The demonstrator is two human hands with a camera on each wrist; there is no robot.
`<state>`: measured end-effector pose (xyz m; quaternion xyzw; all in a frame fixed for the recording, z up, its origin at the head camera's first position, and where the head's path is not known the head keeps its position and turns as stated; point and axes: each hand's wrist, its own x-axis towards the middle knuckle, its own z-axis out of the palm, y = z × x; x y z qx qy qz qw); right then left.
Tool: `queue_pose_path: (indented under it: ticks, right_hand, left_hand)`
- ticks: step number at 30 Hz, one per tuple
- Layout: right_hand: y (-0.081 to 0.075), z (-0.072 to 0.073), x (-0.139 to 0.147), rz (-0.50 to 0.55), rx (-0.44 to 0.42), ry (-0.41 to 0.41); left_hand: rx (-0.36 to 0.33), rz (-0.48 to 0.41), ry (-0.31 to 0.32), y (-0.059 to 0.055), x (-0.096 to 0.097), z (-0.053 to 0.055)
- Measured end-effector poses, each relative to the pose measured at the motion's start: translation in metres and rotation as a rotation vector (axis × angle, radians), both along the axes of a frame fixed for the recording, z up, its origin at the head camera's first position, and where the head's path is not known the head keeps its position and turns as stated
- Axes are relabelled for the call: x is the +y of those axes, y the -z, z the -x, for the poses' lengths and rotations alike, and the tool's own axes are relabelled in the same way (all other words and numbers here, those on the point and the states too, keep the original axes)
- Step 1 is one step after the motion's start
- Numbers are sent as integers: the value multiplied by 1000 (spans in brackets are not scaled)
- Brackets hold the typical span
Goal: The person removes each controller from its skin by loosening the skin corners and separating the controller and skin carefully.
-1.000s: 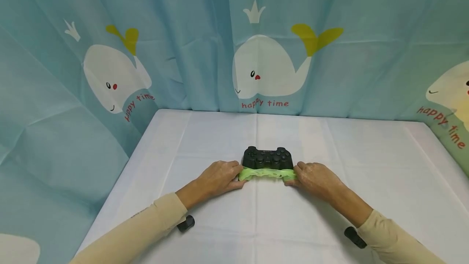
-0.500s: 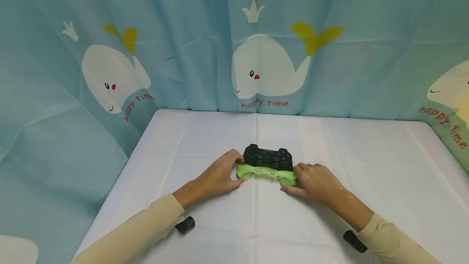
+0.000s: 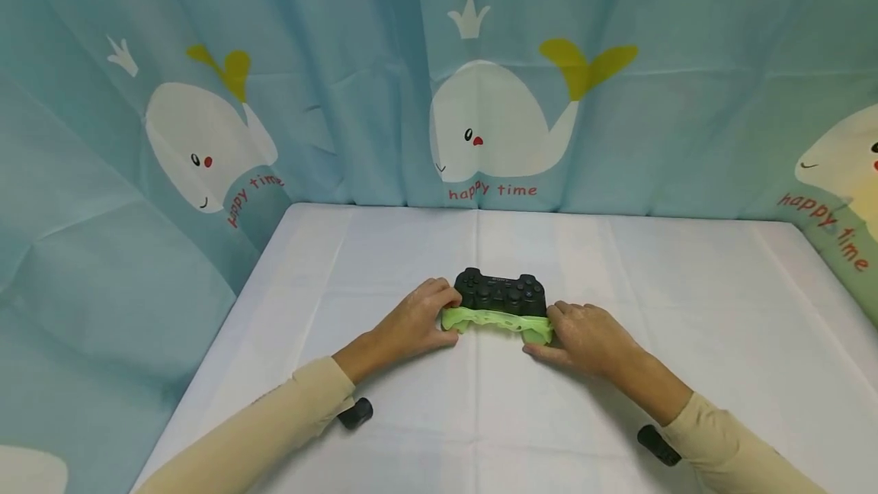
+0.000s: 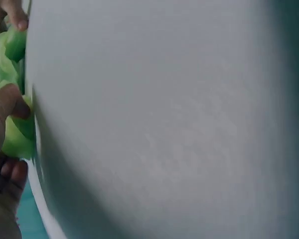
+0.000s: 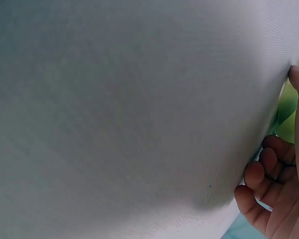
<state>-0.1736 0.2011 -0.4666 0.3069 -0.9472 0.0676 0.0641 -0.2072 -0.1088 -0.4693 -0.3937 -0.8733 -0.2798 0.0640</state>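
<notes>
A black game controller (image 3: 499,293) lies on the white table with its sticks and buttons facing up. A light green, stretchy silicone cover (image 3: 495,319) wraps its near part and both handles; the cover's edge is wavy and has small holes. My left hand (image 3: 414,319) grips the covered left end, thumb on the near side and fingers at the far side. In the left wrist view, the thumb (image 4: 17,104) presses on the green cover. My right hand (image 3: 593,338) holds the covered right end, thumb under the near side of the handle, fingers at the controller's side.
White cloth covers the table (image 3: 384,250). A light blue curtain (image 3: 370,136) with printed whales hangs behind and along the left side. Black wrist cameras (image 3: 355,413) sit under both sleeves, close over the tabletop.
The left fingers have shifted up along the controller's side, and the right thumb has slid nearer to me under the handle. More green shows over the right handle; the controller has tilted slightly.
</notes>
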Motion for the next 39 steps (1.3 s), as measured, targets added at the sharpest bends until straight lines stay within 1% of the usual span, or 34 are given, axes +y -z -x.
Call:
queue_pose_path:
  ticks: [6,11,17,21,27,30,33,37,39]
  right_hand:
    - [0,0,0,10,-22,6]
    - [1,-1,-1,-2,-22,20]
    - [3,-2,-2,4,-20,16]
    - [3,-3,-1,-11,-10,34]
    - [2,-2,-1,-2,-28,30]
    - [3,-2,1,-5,-29,36]
    - [4,-3,2,-6,-19,43]
    - [5,-3,2,6,22,31]
    - [5,-4,3,9,51,35]
  left_hand:
    - [69,12,-53,1,3,-4]
    - [119,-12,-66,0,4,-5]
    - [128,-22,-76,4,-1,-10]
    - [127,-27,-64,4,-3,-13]
    - [172,-42,-63,3,0,-15]
    - [202,-14,-69,3,3,-14]
    - [206,26,-71,4,6,-13]
    - [211,67,-70,5,8,-10]
    - [225,85,-64,6,9,-9]
